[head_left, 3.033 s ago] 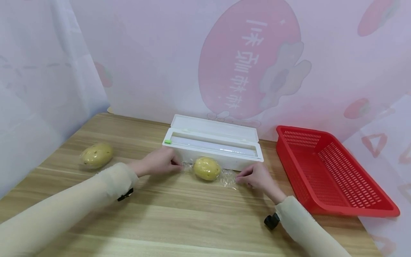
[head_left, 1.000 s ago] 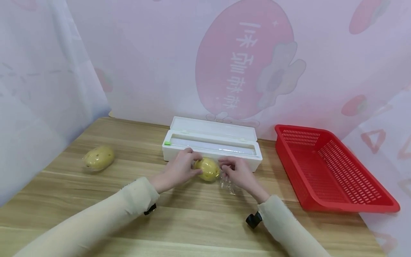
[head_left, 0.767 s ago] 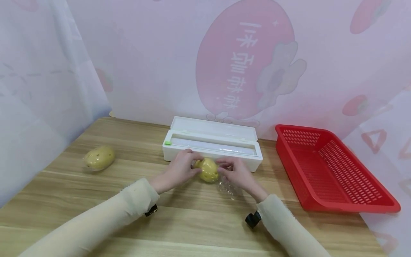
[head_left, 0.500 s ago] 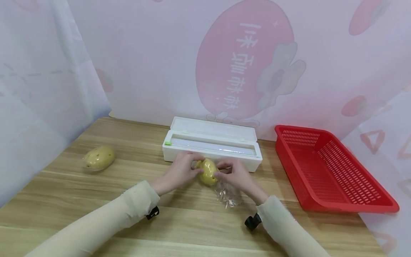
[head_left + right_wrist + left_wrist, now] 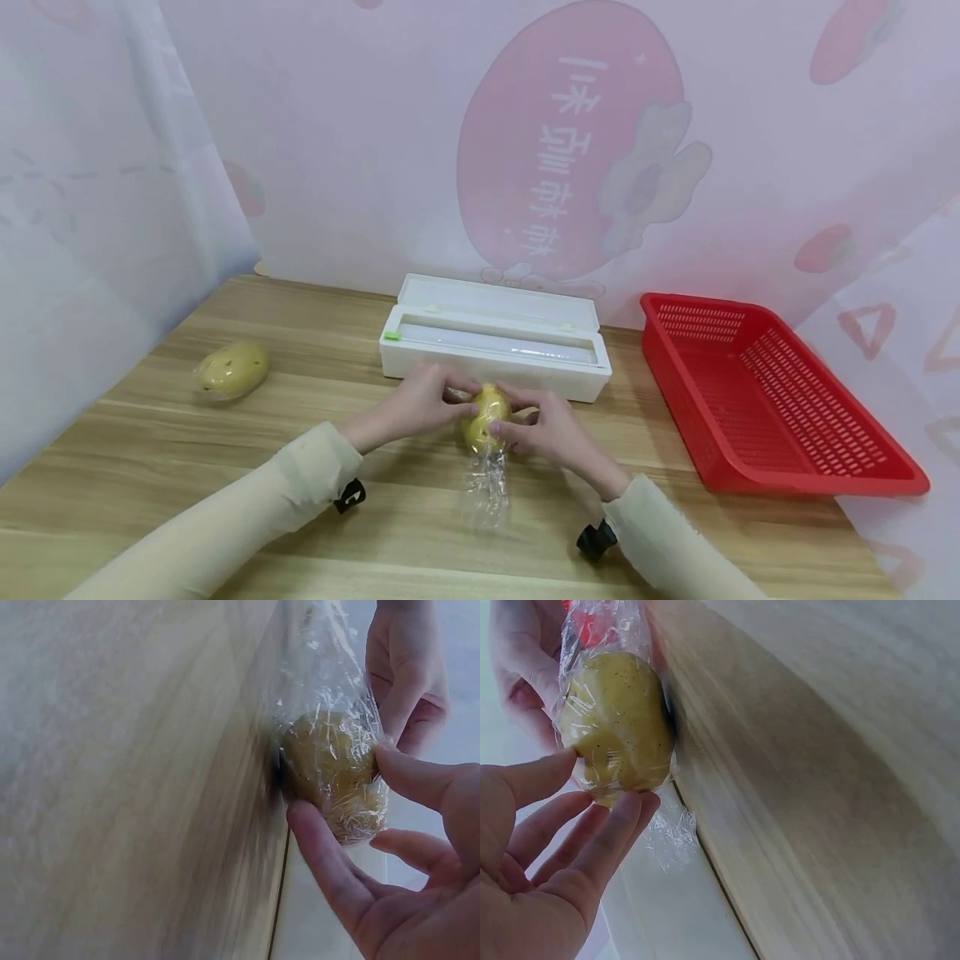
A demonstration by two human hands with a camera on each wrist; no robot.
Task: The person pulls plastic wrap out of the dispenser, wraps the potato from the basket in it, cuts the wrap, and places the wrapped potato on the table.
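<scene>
A yellow potato (image 5: 487,421) wrapped in clear cling film stands between both hands, just in front of the white film box. My left hand (image 5: 414,407) holds its left side, thumb and fingertips against the wrapped skin (image 5: 619,727). On the other side my right hand (image 5: 553,429) grips it, the thumb on top and the fingers at its side, as the right wrist view shows. A loose tail of cling film (image 5: 487,492) trails from the potato towards me over the wood. In the left wrist view more crumpled film (image 5: 671,836) sticks out beyond my fingertips.
The white cling film box (image 5: 495,379) stands at the back with its lid raised and a film roll inside. To the right is a red perforated basket (image 5: 686,400). Another film-wrapped potato (image 5: 232,371) lies on the left of the wooden table (image 5: 337,533).
Both hands have come from the film ends onto the potato. The potato has turned, so its loose film tail swings from the right side round to the front, towards me.
</scene>
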